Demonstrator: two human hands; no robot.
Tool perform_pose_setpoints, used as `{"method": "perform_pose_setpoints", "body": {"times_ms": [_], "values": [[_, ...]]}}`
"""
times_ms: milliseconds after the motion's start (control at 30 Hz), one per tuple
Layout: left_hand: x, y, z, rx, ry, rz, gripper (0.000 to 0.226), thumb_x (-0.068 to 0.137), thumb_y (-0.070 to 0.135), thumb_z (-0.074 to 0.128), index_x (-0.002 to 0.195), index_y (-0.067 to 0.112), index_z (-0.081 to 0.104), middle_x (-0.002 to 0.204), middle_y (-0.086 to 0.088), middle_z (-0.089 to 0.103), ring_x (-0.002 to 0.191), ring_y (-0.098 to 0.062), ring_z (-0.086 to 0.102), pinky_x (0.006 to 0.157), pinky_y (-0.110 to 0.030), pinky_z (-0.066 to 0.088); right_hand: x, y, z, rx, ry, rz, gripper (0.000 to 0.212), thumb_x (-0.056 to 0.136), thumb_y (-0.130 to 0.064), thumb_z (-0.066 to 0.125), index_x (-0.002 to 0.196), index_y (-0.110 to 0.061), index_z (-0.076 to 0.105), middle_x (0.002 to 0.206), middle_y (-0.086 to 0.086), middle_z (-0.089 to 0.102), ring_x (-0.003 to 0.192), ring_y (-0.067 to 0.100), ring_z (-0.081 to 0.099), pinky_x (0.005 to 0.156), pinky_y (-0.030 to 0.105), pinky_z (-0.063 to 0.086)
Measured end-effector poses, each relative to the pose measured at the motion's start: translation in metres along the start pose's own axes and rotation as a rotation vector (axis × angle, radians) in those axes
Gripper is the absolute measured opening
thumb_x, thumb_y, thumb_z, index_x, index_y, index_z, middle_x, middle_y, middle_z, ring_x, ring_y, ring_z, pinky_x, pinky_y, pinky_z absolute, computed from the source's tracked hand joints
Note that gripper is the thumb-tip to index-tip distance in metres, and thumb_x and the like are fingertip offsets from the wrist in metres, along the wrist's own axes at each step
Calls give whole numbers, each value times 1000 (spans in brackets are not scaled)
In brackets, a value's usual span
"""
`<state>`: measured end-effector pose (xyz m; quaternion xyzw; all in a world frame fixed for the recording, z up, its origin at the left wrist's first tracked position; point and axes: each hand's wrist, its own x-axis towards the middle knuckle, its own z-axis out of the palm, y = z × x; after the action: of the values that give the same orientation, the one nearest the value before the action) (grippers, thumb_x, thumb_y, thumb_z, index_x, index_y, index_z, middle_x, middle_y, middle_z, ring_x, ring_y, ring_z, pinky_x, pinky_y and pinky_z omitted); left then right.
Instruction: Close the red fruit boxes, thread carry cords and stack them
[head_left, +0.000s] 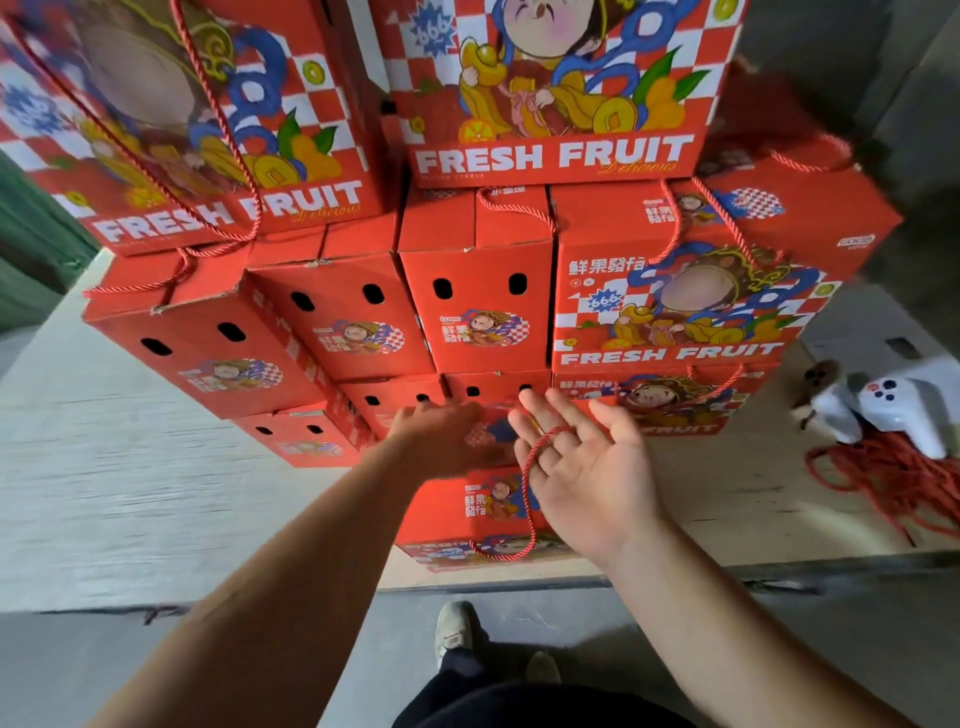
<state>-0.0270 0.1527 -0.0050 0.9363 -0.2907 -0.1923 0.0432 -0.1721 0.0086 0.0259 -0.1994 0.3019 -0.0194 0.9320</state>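
A tall stack of red fruit boxes (478, 306) marked FRESH FRUIT fills the view ahead, most with red carry cords on top. A lower red box (452, 514) sits just under my hands. Its red cord (527, 499) loops over the spread fingers of my right hand (582, 467), which is palm-up and open. My left hand (447, 441) reaches forward beside it with fingers extended against the stack, blurred.
The boxes stand on a pale wooden platform (727, 499) with a concrete floor below. A heap of loose red cords (893, 478) and a white device (898, 405) lie at the right. My shoes (454, 631) are near the platform's edge.
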Motion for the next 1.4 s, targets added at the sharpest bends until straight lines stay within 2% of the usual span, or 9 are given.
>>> {"method": "perform_pose_setpoints", "body": {"times_ms": [133, 367, 500, 567, 700, 900, 1067, 1233, 1400], "values": [[2, -11, 25, -253, 267, 70, 41, 91, 67, 59, 117, 39, 74, 104, 2, 79, 100, -28, 73, 84, -38, 51, 5, 1, -6, -34, -2, -9, 45, 104, -40, 43, 136, -13, 61, 130, 7, 71, 116, 25, 70, 107, 40, 44], [14, -3, 2, -725, 101, -44, 22, 95, 20, 77, 113, 22, 65, 97, -1, 75, 85, -16, 67, 59, -14, 50, 6, -3, -17, -3, 31, -15, 44, 104, -38, 44, 136, -11, 60, 129, 9, 72, 116, 26, 70, 109, 41, 44], [-22, 27, -30, -1206, 195, 192, 4, 105, 13, 61, 108, 12, 63, 88, 1, 62, 81, -10, 58, 72, -18, 48, 7, 4, -10, -35, 42, 44, 47, 100, -41, 48, 132, -9, 63, 128, 11, 72, 120, 25, 67, 106, 38, 43], [-43, 45, -52, -1195, 293, 312, 16, 103, 26, 56, 99, 11, 60, 77, 0, 56, 71, -13, 52, 68, -23, 45, 7, 10, 3, -57, 14, 102, 57, 98, -49, 48, 132, -6, 63, 127, 12, 72, 126, 27, 61, 109, 39, 39], [-79, 43, -70, -366, 407, 401, 41, 102, 59, 50, 116, 21, 60, 96, 10, 74, 92, -15, 71, 86, -42, 54, 6, 2, 43, -53, -99, 23, 53, 97, -52, 51, 114, -5, 69, 111, 14, 75, 112, 27, 70, 100, 38, 47], [-119, -4, -23, -966, 836, 36, 23, 106, 35, 58, 126, 24, 59, 115, 9, 70, 109, -11, 68, 88, -28, 54, -18, 32, 83, 43, -181, -11, 27, 97, -29, 58, 75, -13, 60, 78, 10, 68, 103, 34, 71, 103, 38, 50], [-137, -48, 43, -1158, 579, -269, 25, 105, 25, 63, 130, 24, 61, 125, 6, 68, 122, -18, 65, 90, -15, 51, -30, 26, 126, 96, -163, -111, 31, 97, -26, 55, 70, -11, 56, 63, 8, 63, 70, 23, 71, 101, 41, 52], [-155, -75, 51, -1423, 458, -165, 42, 98, 42, 70, 135, 42, 52, 136, 3, 63, 117, -15, 70, 89, -35, 62, -49, 64, 144, -32, -356, -122, 22, 93, -28, 53, 80, -11, 57, 85, 18, 71, 102, 36, 70, 104, 39, 50], [-176, -125, 64, -1421, 432, -247, 42, 103, 7, 62, 142, 23, 56, 129, 1, 71, 109, -4, 72, 80, -14, 55, -50, 137, 155, -43, -241, -120, 17, 97, -24, 52, 86, -10, 54, 82, 18, 67, 103, 35, 66, 116, 42, 41]]}}
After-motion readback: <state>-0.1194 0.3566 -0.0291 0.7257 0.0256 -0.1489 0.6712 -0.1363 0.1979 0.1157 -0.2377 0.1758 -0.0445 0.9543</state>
